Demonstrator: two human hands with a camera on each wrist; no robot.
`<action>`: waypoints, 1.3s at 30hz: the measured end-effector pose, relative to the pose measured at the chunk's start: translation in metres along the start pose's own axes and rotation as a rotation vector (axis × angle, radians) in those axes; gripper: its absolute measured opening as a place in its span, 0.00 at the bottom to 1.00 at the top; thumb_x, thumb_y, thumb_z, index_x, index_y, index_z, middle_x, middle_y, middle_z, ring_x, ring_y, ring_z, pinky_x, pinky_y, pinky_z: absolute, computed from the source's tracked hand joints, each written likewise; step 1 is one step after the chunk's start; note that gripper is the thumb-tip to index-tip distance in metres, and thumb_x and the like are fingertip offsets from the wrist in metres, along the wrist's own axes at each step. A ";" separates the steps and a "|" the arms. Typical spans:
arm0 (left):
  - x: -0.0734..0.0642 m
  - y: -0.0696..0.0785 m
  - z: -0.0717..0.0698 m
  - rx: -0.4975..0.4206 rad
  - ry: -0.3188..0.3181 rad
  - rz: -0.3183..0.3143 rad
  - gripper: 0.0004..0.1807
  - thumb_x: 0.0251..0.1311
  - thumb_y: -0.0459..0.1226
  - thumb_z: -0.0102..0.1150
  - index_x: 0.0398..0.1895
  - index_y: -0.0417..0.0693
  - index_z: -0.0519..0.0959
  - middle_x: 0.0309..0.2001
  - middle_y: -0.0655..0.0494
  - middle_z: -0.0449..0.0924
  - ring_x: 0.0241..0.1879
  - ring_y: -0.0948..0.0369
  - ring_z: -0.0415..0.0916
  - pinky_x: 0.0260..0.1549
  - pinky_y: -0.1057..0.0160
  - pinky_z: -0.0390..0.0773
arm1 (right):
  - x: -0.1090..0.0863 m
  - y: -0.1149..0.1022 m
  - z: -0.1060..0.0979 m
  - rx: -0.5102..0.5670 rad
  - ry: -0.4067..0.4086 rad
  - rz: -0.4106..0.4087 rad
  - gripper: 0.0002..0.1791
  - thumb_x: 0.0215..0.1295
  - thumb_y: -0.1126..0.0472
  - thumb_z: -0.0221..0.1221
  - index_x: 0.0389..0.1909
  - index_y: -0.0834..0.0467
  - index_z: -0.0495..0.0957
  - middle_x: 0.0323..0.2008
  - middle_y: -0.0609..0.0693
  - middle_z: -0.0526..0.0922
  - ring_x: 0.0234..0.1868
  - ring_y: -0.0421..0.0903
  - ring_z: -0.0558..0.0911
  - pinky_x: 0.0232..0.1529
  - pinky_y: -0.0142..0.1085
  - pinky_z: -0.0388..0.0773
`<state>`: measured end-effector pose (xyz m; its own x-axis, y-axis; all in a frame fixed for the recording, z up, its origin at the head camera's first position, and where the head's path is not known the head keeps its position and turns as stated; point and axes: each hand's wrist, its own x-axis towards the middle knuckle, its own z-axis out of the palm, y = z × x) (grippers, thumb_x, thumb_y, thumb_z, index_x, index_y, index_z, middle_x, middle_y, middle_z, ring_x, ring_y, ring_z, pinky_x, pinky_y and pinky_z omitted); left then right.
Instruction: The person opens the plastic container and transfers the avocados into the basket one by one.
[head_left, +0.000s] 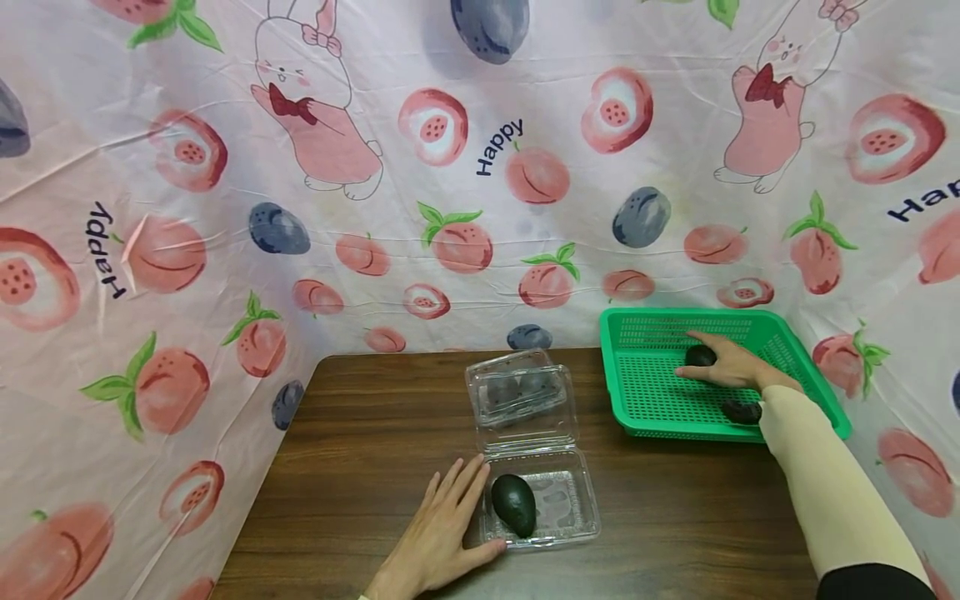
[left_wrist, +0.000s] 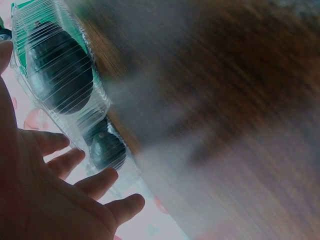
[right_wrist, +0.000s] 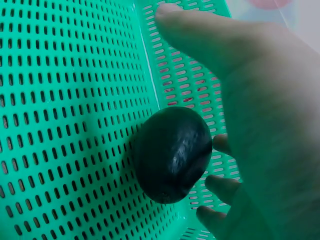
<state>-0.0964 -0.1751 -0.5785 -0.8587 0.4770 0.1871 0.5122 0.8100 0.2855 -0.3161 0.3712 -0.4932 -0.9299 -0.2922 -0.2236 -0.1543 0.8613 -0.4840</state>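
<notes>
At the front of the table an unfolded clear plastic clamshell box [head_left: 558, 533] holds one dark green avocado [head_left: 514, 505] in its left half. My left hand [head_left: 442, 533] lies along the box's left side, fingers spread, fingertips and thumb right at its rim. In the green basket [head_left: 626, 425], my right hand [head_left: 731, 362] reaches over another dark avocado [right_wrist: 172, 155]. Its thumb stands apart from the fruit, while the other fingers come round the far side, loosely spread. A further dark fruit [head_left: 738, 411] lies in the basket near the sleeve, partly covered by it.
Behind the box's raised lid, another clear box [head_left: 517, 396] has dark avocados [left_wrist: 107, 150] inside. The brown wooden table [head_left: 375, 433] meets a fruit-printed cloth [head_left: 540, 225] at the back and left. The basket stands at the table's back right, against the cloth.
</notes>
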 end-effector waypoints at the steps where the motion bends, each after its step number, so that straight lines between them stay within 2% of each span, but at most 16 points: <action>1: 0.000 0.000 0.000 -0.002 -0.001 -0.001 0.59 0.72 0.75 0.59 0.91 0.45 0.60 0.91 0.48 0.60 0.87 0.36 0.64 0.77 0.22 0.70 | -0.001 -0.001 0.000 -0.008 0.011 -0.001 0.58 0.77 0.34 0.66 0.91 0.67 0.52 0.86 0.81 0.52 0.84 0.86 0.54 0.76 0.85 0.59; 8: -0.001 0.000 0.000 -0.014 -0.002 -0.009 0.59 0.71 0.74 0.61 0.92 0.46 0.60 0.91 0.48 0.60 0.87 0.36 0.63 0.77 0.22 0.69 | -0.007 -0.006 0.003 -0.058 0.087 0.007 0.58 0.78 0.31 0.62 0.91 0.65 0.53 0.86 0.81 0.50 0.85 0.85 0.52 0.77 0.85 0.56; 15: 0.000 -0.001 0.000 -0.005 -0.006 -0.009 0.59 0.71 0.75 0.60 0.91 0.46 0.61 0.91 0.48 0.61 0.87 0.37 0.64 0.77 0.23 0.71 | -0.014 -0.011 0.003 -0.105 0.122 0.042 0.57 0.79 0.27 0.58 0.91 0.62 0.52 0.87 0.79 0.50 0.85 0.87 0.48 0.79 0.87 0.46; 22: 0.000 -0.001 -0.001 -0.025 -0.023 -0.018 0.60 0.71 0.75 0.60 0.92 0.46 0.60 0.91 0.49 0.61 0.87 0.36 0.63 0.78 0.22 0.69 | -0.020 -0.018 0.002 -0.094 0.148 0.067 0.57 0.80 0.24 0.53 0.93 0.57 0.51 0.89 0.78 0.45 0.86 0.90 0.38 0.80 0.87 0.36; 28: 0.000 -0.001 -0.001 -0.045 -0.047 -0.032 0.61 0.70 0.75 0.61 0.92 0.46 0.59 0.91 0.49 0.60 0.88 0.36 0.62 0.79 0.22 0.67 | -0.030 -0.026 0.004 -0.110 0.198 0.049 0.53 0.83 0.26 0.50 0.93 0.56 0.50 0.90 0.77 0.45 0.86 0.89 0.38 0.81 0.86 0.35; 39: 0.001 -0.001 -0.001 -0.056 -0.051 -0.036 0.61 0.71 0.76 0.60 0.92 0.46 0.59 0.92 0.48 0.59 0.88 0.35 0.62 0.79 0.21 0.67 | -0.047 -0.037 0.018 -0.200 0.334 -0.035 0.52 0.81 0.30 0.57 0.93 0.53 0.54 0.89 0.75 0.52 0.88 0.86 0.46 0.82 0.85 0.42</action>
<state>-0.0981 -0.1758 -0.5775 -0.8755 0.4659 0.1281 0.4799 0.8073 0.3435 -0.2609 0.3458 -0.4807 -0.9752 -0.2001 0.0942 -0.2196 0.9267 -0.3049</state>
